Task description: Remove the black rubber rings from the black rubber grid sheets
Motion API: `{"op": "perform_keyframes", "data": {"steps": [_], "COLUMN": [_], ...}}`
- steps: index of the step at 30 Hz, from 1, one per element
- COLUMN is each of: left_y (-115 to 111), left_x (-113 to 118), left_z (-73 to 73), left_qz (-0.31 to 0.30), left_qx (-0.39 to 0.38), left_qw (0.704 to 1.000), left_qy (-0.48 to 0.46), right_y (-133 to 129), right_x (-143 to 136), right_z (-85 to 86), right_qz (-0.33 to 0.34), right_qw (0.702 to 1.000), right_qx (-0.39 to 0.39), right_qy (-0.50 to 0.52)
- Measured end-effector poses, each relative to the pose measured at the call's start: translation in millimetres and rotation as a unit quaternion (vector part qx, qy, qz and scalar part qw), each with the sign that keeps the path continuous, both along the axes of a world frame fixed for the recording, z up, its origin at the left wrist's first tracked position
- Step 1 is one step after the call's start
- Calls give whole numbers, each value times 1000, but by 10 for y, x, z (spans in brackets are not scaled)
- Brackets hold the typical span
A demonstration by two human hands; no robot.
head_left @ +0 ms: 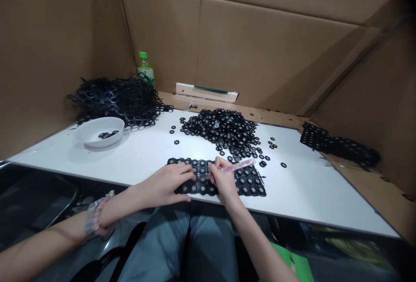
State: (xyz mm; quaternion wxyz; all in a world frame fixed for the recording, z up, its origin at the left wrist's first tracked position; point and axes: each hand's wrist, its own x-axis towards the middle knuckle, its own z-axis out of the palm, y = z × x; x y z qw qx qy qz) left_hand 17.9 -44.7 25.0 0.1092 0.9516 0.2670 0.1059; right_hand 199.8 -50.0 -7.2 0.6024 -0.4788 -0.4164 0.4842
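A: Where is the black ring sheet?
B: At the near edge of the white table, lying flat before the seated person, its rows of round pieces running left to right.
A: How are the fingers disposed?
B: Those of the left hand lie close together, bent over the sheet's left half, with the thumb apart near the table edge. Those of the right hand pinch a translucent pink stick bearing red lettering; its lower end points at the sheet's middle. Whether that end touches cannot be told.
A: And what lies around?
B: Beyond the sheet, a heap of loose black rings, some scattered. To the left, a white bowl containing a few dark pieces; behind it, a tangle of black webbing and a green-capped bottle. At far right, more black sheets; cardboard walls enclose the table.
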Motion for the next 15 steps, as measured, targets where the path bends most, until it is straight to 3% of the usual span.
{"op": "perform_keyframes", "data": {"steps": [3, 7, 9, 11, 15], "left_y": [159, 298, 283, 226, 115], "left_x": [3, 46, 71, 87, 78], "left_z": [0, 141, 194, 192, 42], "left_qz": [-15, -79, -106, -116, -134], "left_qx": [-77, -126, -82, 17, 185], "left_qw": [997, 989, 991, 991, 970], "left_qy": [-7, 6, 26, 58, 83], "right_y": [5, 40, 48, 46, 26], "right_x": [37, 90, 103, 107, 94], "right_z": [11, 48, 60, 55, -1], "right_qz": [15, 38, 42, 39, 27], "right_qw": [999, 994, 990, 990, 996], "right_qx": [-20, -55, -58, -54, -27], "right_qy": [31, 92, 119, 127, 77]}}
